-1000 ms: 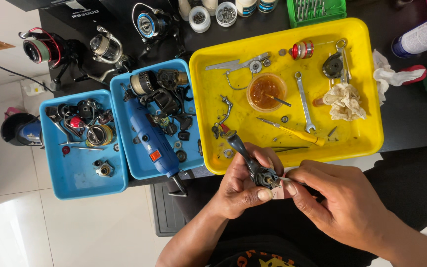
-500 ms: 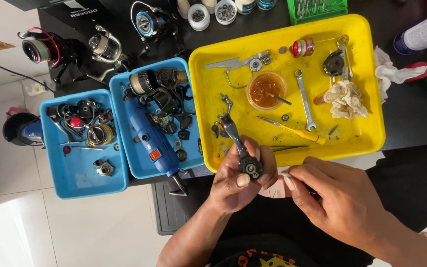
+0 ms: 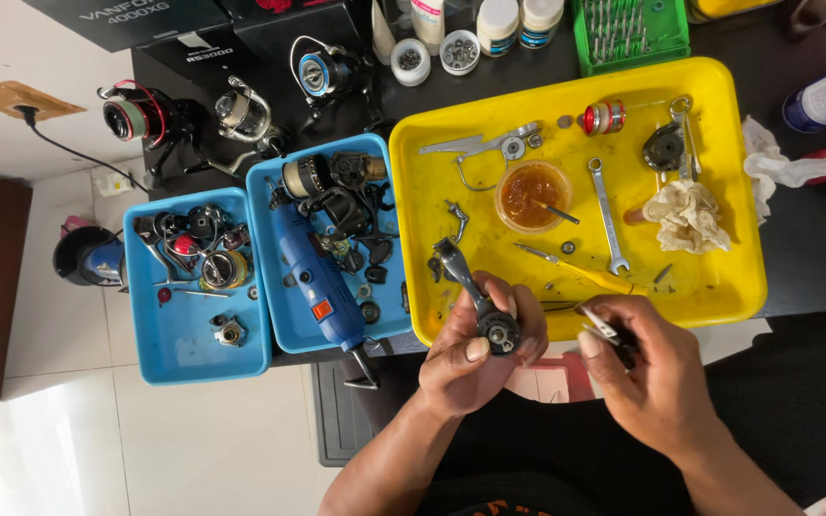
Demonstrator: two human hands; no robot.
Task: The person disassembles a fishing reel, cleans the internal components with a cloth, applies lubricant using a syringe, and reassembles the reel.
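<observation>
dark metal reel body [image 3: 486, 311], stem tilted up-left, over tray edge.

Left hand [image 3: 475, 354] raised, fingers curled closed in a grip. Right hand [image 3: 647, 368] beside it, thumb and fingertips pinched together.

Black worktable [image 3: 805, 239] over a pale, brightly lit tiled floor [image 3: 97, 430]

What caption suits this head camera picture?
Left hand grips a dark reel part, right hand a small tool, by a yellow tray.
</observation>
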